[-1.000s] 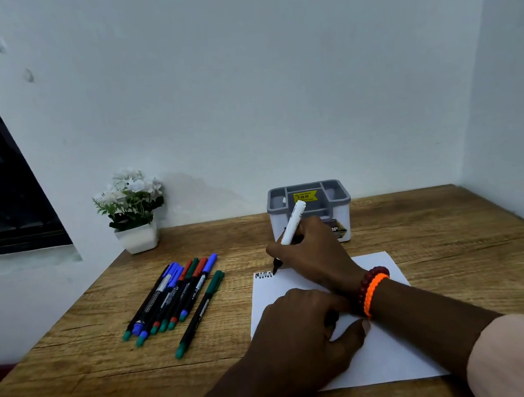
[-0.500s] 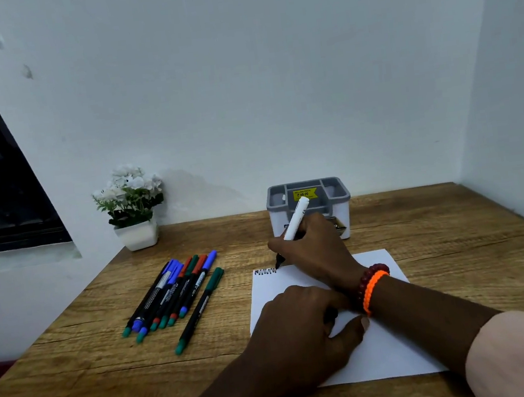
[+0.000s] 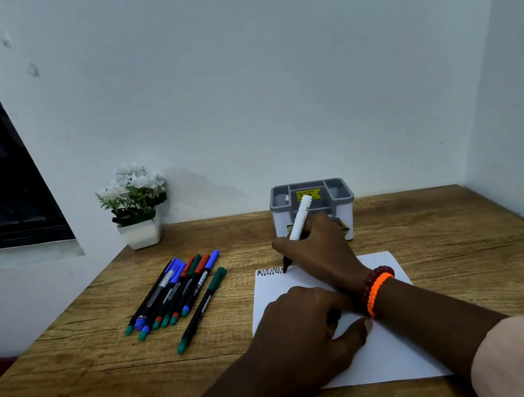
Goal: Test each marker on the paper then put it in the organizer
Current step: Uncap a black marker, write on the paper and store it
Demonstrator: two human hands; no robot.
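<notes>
Head view: right hand [image 3: 318,250] grips a white marker [image 3: 300,223], fingers curled round the barrel, its dark tip touching the paper [image 3: 395,353] at the end of a black scribble [image 3: 269,272] just left of the fingertips. Left hand [image 3: 306,328] rests on the paper with fingers curled under; whether it holds anything cannot be told. Behind the right hand's knuckles stands the grey organizer [image 3: 338,189], its front partly hidden by that hand and the marker. Well left of the fingers lie the other markers [image 3: 174,291] on the table [image 3: 77,369], with a plant [image 3: 136,204] beyond them. Bracelets [image 3: 377,286] circle the right wrist.
</notes>
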